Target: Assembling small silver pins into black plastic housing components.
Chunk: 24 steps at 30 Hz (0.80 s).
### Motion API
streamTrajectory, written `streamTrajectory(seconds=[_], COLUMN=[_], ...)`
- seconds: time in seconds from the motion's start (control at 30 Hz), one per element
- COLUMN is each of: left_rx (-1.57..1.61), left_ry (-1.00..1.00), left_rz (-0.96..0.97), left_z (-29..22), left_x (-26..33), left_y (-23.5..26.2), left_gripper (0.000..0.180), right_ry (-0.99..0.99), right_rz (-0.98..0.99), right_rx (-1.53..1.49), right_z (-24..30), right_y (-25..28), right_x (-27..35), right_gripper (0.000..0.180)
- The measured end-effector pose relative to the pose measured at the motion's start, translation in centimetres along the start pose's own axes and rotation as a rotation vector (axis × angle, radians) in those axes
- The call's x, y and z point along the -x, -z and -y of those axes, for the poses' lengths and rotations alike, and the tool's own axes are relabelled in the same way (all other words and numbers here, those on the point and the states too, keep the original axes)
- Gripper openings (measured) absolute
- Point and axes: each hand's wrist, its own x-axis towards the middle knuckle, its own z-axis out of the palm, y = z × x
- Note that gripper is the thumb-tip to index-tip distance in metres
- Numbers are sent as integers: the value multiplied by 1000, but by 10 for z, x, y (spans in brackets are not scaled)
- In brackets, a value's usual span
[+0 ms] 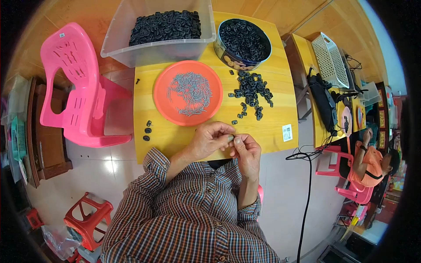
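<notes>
1. The left hand [209, 139] and right hand [246, 151] are meeting at the near edge of the yellow wooden worktop [280, 83], closing off that middle stretch.
2. A round orange plastic plate of small grey pins [188, 93] is sitting just beyond the hands, blocking a straight reach forward.
3. A loose scatter of small black plastic pieces [252, 90] is lying right of the plate, narrowing the lane there.
4. A clear plastic bin [158, 48] and a round dark tin [242, 41], both filled with black pieces, are lining the far edge.
5. Bare wood is showing along the near-left and far-right parts of the worktop, apart from three stray black pieces [147, 130] on the left.
6. A pink plastic chair [83, 87] is standing close beside the left edge.
</notes>
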Motion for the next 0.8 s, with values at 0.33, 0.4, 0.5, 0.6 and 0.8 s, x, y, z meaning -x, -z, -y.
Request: streamTrajectory(seconds=[0.33, 0.4, 0.5, 0.6, 0.8], left_rx=[79, 57, -1, -45, -89], left_ry=[-4, 14, 67, 90, 115], left_rz=[5, -1, -1, 19, 8], left_z=[-1, -5, -8, -5, -11], left_x=[-1, 1, 1, 3, 2], left_y=[1, 1, 4, 5, 6], left_gripper=[14, 13, 13, 13, 12], right_ry=[144, 142, 218, 327, 354], right_rz=[-44, -62, -93, -93, -67], right_rx=[41, 19, 155, 243, 322], right_z=[-4, -4, -8, -7, -6], right_y=[-7, -9, -9, -9, -5], right_x=[-1, 0, 1, 1, 0], right_gripper=[10, 7, 5, 5, 5])
